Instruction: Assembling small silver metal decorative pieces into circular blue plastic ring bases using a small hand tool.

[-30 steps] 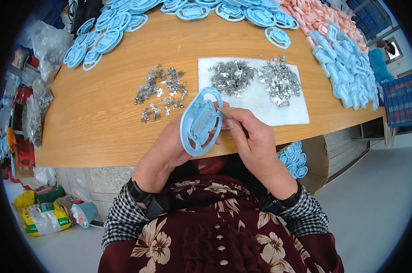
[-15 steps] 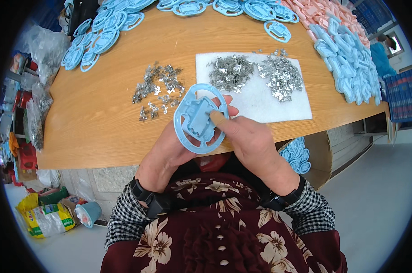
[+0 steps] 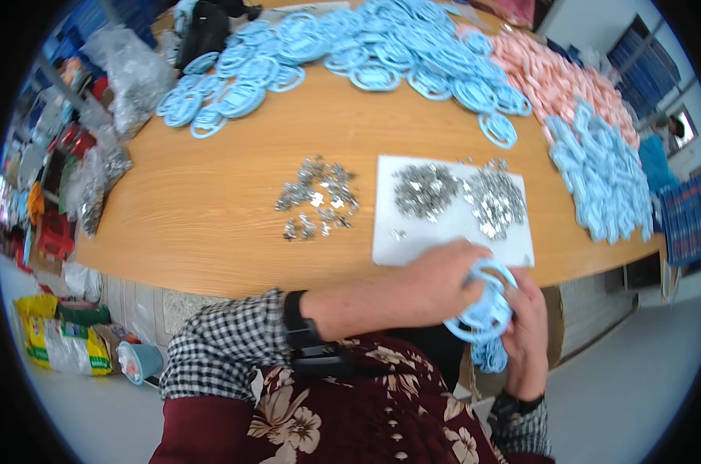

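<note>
A light-blue oval plastic part [image 3: 487, 311], ringed by a rim with a raised housing inside, is held tilted past the table's front edge, at the right. My left hand [image 3: 441, 280] reaches across to it, fingers closed at its upper left rim. On the other side my right hand [image 3: 528, 315] grips its right edge, the fingers partly hidden behind it. Just beyond the hands lies a white pad [image 3: 389, 246] bearing two heaps of small metal pieces [image 3: 425, 191]. Left of the pad, more small metal clips [image 3: 317, 199] are scattered on the wooden table.
Many similar blue parts [image 3: 373, 76] are piled along the table's far side. Pink plastic pieces [image 3: 555, 77] and longer blue pieces [image 3: 602, 178] heap up at the right. Below the edge, a cardboard box [image 3: 553, 329] holds blue parts [image 3: 489, 357]. Plastic bags [image 3: 130, 77] hang at the left.
Both hands have carried the blue part rightward and down, from over the table's front edge to above the box. My left forearm now stretches across my body. The view has shifted too.
</note>
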Demonstrator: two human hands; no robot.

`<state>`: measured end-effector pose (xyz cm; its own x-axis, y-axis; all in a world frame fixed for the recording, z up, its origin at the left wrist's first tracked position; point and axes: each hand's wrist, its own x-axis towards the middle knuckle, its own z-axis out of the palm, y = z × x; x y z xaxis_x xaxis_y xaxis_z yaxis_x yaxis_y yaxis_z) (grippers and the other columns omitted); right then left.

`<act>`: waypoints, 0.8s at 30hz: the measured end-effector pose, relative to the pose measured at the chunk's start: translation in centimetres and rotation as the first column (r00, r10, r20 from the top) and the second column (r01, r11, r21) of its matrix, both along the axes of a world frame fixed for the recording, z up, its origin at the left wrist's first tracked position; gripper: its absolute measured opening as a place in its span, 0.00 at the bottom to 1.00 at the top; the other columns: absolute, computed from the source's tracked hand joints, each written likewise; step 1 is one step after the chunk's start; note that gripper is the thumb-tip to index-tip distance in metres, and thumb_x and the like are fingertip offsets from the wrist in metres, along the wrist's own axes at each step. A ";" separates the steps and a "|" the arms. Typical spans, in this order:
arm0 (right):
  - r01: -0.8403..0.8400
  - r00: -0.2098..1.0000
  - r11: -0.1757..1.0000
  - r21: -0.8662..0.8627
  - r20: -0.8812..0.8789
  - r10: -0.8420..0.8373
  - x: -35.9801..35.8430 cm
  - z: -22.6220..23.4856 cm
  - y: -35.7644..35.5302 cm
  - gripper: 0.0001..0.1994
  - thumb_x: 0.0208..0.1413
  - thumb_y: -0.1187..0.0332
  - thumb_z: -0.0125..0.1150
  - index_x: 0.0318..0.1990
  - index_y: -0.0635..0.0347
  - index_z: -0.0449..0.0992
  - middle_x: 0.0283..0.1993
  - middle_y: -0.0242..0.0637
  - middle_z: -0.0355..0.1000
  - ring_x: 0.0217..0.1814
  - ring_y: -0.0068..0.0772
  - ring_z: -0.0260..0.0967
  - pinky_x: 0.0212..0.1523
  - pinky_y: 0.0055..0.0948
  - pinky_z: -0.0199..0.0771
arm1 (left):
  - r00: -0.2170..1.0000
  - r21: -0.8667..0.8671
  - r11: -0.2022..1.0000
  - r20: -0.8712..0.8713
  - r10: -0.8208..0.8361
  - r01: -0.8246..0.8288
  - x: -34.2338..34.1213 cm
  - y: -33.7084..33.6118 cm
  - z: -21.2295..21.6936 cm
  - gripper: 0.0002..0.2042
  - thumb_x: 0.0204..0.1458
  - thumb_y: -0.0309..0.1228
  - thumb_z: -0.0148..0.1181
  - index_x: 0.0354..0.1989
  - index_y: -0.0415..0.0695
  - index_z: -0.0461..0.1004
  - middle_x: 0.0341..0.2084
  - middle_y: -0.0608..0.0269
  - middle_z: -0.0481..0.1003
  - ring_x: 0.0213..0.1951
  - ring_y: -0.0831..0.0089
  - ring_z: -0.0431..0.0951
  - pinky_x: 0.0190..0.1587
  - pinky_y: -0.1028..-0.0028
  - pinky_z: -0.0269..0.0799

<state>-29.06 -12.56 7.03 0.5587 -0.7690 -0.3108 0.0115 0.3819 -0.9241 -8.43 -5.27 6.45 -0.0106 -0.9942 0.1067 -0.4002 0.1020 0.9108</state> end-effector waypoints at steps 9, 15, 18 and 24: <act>0.361 0.851 0.872 -0.331 -0.267 -0.453 -27.6 -10.1 -4.4 0.14 0.65 0.59 0.56 0.44 0.62 0.74 0.38 0.33 0.75 0.35 0.24 0.72 0.36 0.27 0.74 | 0.834 -0.135 0.889 0.311 0.457 -0.437 13.2 -1.2 -1.0 0.20 0.59 0.43 0.58 0.52 0.41 0.78 0.51 0.45 0.76 0.56 0.48 0.73 0.61 0.57 0.68; 0.127 0.337 0.529 -0.839 -0.465 -0.819 -34.4 -15.2 -8.9 0.14 0.66 0.63 0.55 0.43 0.69 0.77 0.42 0.46 0.78 0.46 0.38 0.74 0.49 0.37 0.72 | 0.511 -0.338 0.637 0.394 0.764 -0.693 25.6 0.5 -5.3 0.15 0.54 0.35 0.62 0.47 0.41 0.79 0.46 0.46 0.77 0.51 0.50 0.75 0.57 0.56 0.70; -0.156 0.420 0.467 -0.871 -0.486 -0.767 -26.5 -11.7 -12.8 0.13 0.62 0.75 0.46 0.48 0.65 0.76 0.50 0.52 0.75 0.54 0.55 0.72 0.54 0.41 0.71 | 0.443 -0.429 0.631 0.462 0.768 -0.647 28.6 -1.9 -5.3 0.13 0.52 0.32 0.64 0.45 0.42 0.78 0.44 0.48 0.76 0.49 0.51 0.74 0.54 0.55 0.70; -0.275 0.690 0.589 -0.760 -0.583 -0.430 -0.8 -2.0 -20.9 0.22 0.71 0.53 0.45 0.59 0.59 0.76 0.35 0.40 0.77 0.34 0.29 0.72 0.40 0.33 0.72 | 0.489 -0.336 0.777 0.627 0.606 -0.532 27.8 -8.6 -2.4 0.25 0.49 0.35 0.68 0.57 0.45 0.72 0.54 0.47 0.70 0.59 0.47 0.67 0.61 0.55 0.66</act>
<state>-29.84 -33.49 5.01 0.3887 -0.9057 0.1694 -0.7162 -0.4126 -0.5628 19.41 -13.91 4.02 0.4505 -0.7971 0.4021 -0.8792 -0.3179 0.3548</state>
